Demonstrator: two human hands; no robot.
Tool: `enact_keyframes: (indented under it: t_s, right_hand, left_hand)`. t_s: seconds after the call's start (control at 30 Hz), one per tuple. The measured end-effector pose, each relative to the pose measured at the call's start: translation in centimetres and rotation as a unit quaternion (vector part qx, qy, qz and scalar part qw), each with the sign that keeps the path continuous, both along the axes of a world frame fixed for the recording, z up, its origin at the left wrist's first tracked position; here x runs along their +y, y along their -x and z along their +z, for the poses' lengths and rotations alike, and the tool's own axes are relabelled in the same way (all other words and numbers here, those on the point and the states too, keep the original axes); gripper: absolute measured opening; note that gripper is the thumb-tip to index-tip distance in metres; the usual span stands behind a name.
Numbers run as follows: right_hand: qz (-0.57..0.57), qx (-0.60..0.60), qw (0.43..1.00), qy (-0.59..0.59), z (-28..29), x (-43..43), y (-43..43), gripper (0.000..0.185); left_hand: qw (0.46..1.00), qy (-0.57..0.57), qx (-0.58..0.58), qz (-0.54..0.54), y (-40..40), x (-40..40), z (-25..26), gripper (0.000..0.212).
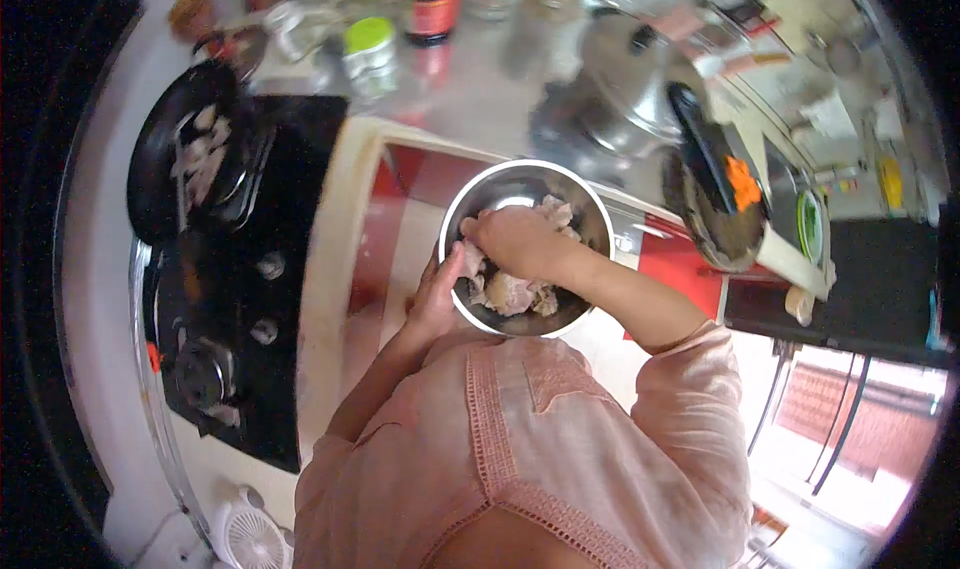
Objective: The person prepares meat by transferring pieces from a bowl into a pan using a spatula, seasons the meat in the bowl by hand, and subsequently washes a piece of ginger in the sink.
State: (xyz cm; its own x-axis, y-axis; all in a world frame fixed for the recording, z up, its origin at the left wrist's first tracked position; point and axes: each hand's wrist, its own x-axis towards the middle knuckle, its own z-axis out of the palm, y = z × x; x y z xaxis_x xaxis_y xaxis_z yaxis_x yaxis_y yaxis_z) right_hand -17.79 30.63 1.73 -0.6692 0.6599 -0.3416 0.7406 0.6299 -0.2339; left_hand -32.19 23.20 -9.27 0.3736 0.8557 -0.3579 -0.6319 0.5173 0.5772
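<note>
A round stainless steel bowl (525,173) is held in front of my body, with pieces of pale meat (511,294) lying in it. My left hand (439,287) grips the bowl's left rim, thumb on the inside. My right hand (517,242) reaches into the bowl from the right, its fingers closed on a piece of meat near the left wall; the fingertips are partly hidden. At the left, a black frying pan (150,171) on the black gas hob (289,156) holds several pale pieces and a utensil.
On the steel counter (480,81) stand a lidded steel pot (630,73), a jar with a green lid (369,47) and a red container (433,13). To the right, a pan with a light handle (791,261) juts past the counter edge, a black-handled item (701,149) over it.
</note>
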Motion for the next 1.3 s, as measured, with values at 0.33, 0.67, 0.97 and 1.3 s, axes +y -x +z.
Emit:
enact_keyframes:
  t_s: [0.33, 0.67, 0.97, 1.3]
  right_hand:
    - [-0.349, 0.150, 0.924, -0.035, 1.0, -11.5, -25.9, 0.044]
    - [-0.539, 0.099, 0.792, -0.269, 4.4, -22.1, -42.7, 0.034]
    - [-0.675, 0.439, 0.543, -0.238, 5.9, -23.7, -55.6, 0.023]
    - [-0.527, -0.107, 0.783, -0.313, 5.3, -17.5, -65.6, 0.042]
  left_hand:
    - [0.969, 0.020, -0.096, -0.226, -23.6, -2.5, 2.6, 0.043]
    - [0.913, -0.059, -0.046, -0.400, -43.7, -5.5, 7.9, 0.045]
    - [0.912, -0.011, -0.071, -0.403, -56.2, -2.9, 7.6, 0.040]
    - [0.950, 0.018, -0.051, -0.309, -69.2, 3.2, 3.7, 0.052]
